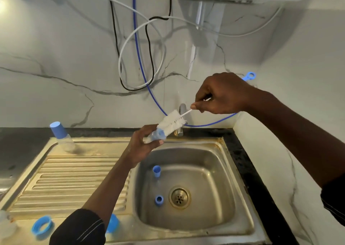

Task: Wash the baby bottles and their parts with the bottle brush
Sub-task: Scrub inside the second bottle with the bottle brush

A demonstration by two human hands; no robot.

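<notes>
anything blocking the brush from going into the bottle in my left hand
Nothing visible does. The brush bristles sit right at the blue-ringed mouth of the bottle gripped by the left hand; the right hand pinches its handle.

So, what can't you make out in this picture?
Head view, the only one:
- The clear-and-blue part in the left hand: blurred, partly covered by the brush.
- The blue piece on the sink front rim: mostly behind the left sleeve.
- The pale object bottom left: cut off by the edge.

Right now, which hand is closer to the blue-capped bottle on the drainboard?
Left. The left hand, holding a small bottle, is right of the capped bottle; the right hand, gripping the brush, is farther right and higher.
</notes>
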